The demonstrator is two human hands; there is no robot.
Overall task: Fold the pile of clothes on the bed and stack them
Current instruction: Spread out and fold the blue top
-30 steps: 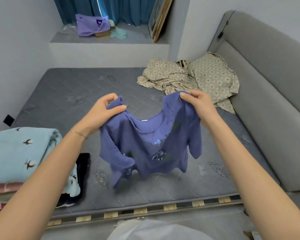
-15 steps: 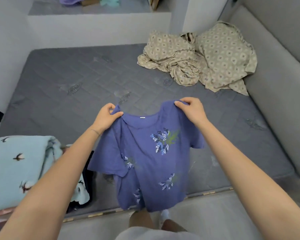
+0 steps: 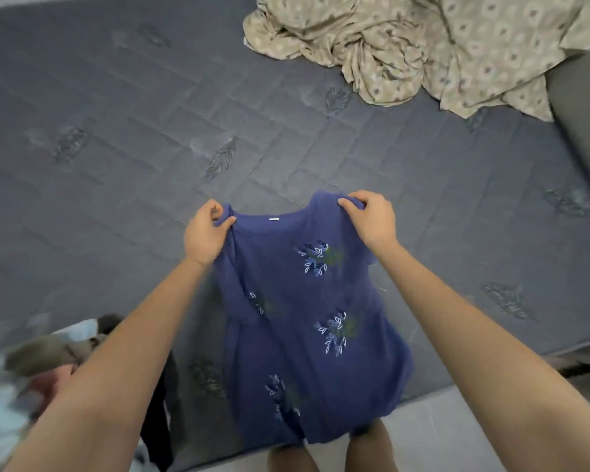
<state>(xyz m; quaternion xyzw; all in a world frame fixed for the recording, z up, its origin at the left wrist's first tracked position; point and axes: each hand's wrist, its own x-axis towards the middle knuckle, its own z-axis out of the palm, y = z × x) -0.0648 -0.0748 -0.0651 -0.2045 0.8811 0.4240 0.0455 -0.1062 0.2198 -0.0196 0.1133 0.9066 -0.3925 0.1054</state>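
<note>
A blue T-shirt (image 3: 297, 301) with white leaf prints hangs spread out over the near part of the bed. My left hand (image 3: 206, 233) pinches its left shoulder, and my right hand (image 3: 368, 221) grips its right shoulder. The collar with a small white tag sits between the two hands. The hem drops past the bed's front edge, above my legs. A pile of clothes (image 3: 24, 386), light blue, pink and black, lies at the bottom left, blurred and partly hidden behind my left forearm.
The grey quilted mattress (image 3: 133, 148) fills most of the view. A crumpled beige patterned sheet (image 3: 423, 52) lies at the far right. A grey padded headboard (image 3: 586, 137) runs along the right side. Pale floor (image 3: 440, 434) shows below the bed's front edge.
The view has tilted further down towards the bed. The shirt has opened out flat and hangs lower, with both hands still holding its shoulders.
</note>
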